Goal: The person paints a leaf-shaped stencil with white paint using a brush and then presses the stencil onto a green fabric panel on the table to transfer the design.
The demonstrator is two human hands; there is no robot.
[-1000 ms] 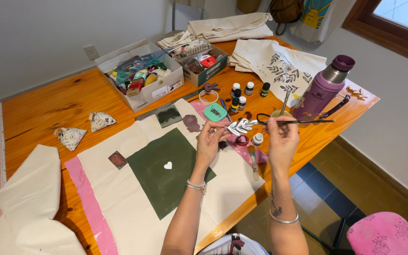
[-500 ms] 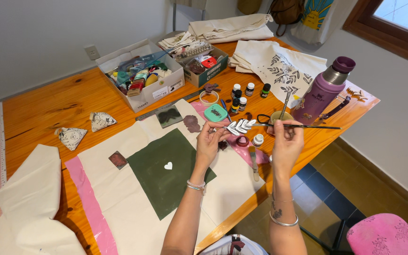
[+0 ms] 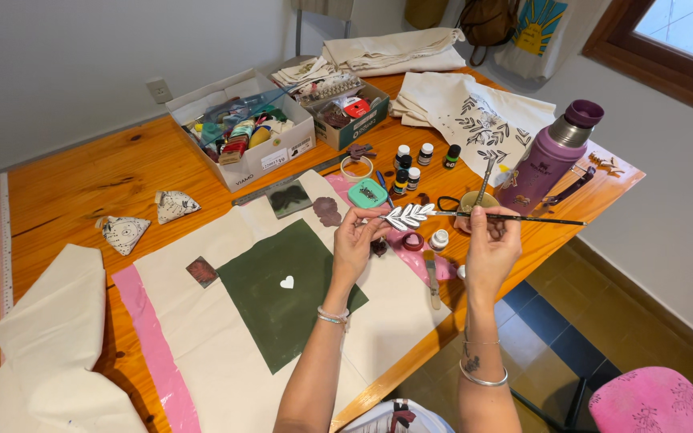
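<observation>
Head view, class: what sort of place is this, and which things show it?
Probably a home craft or fabric-printing workspace. Small paint bottles stand on the wooden table, a cardboard box of supplies sits behind, and the right hand holds a thin brush to a leaf-shaped stamp.

Home craft room, set up for fabric printing. Wooden worktop (image 3: 66, 184) carries cream cloth (image 3: 202, 337), small paint bottles (image 3: 425, 154) and cardboard boxes of supplies (image 3: 242, 132) (mixed colours). Tiled floor (image 3: 547, 321), wood-framed window (image 3: 659, 40), bags on wall.
</observation>
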